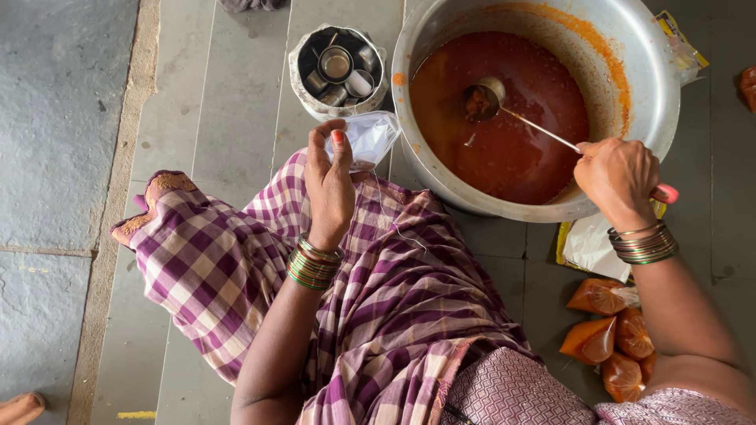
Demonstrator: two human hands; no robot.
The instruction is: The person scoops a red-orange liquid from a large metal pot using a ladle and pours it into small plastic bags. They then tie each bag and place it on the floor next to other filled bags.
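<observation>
Left hand (pixel 329 185), middle of the frame, pinching a small clear bag (pixel 368 138) open beside the big metal pot (pixel 654 94). Right hand (pixel 618 177), at the right, closed tight round the ladle (pixel 504 110) handle, scoop dipped in the red sauce (pixel 512 149) up top. Best to lift slow, keep the scoop flat, hold the bag mouth wide and close to the rim. Filled orange bags (pixel 606 330) at lower right, partly cut off. Hard to tell what sits in the scoop, or inside the small tin (pixel 339 67) of cups.
</observation>
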